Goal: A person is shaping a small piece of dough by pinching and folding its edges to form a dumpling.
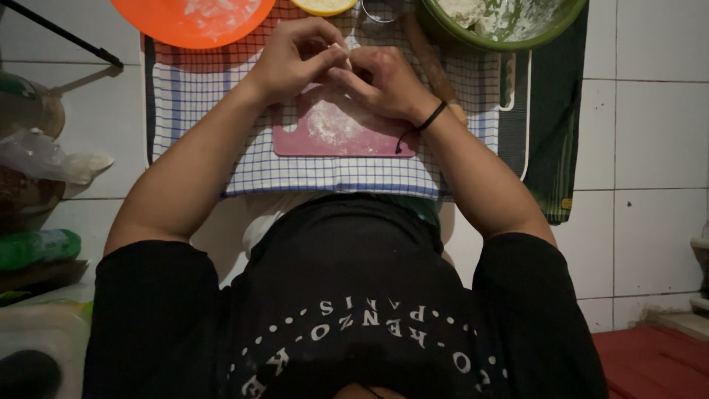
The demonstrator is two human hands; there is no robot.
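Note:
My left hand [295, 55] and my right hand [384, 81] meet above a floured pink cutting board [332, 137]. Both pinch a small pale piece of dough [338, 49] between the fingertips, and most of the dough is hidden by my fingers. A black cord bracelet circles my right wrist. The board lies on a blue-and-white checked cloth [192, 96] spread on the white tiled floor. A wooden rolling pin [432, 63] lies just beyond my right hand.
An orange floured plate [193, 18] sits top left, a yellow dish [323, 6] top centre, a green bowl [509, 22] with flour top right. A dark green cloth [554, 133] lies right. Bags and pots crowd the left edge; a red mat [650, 362] is bottom right.

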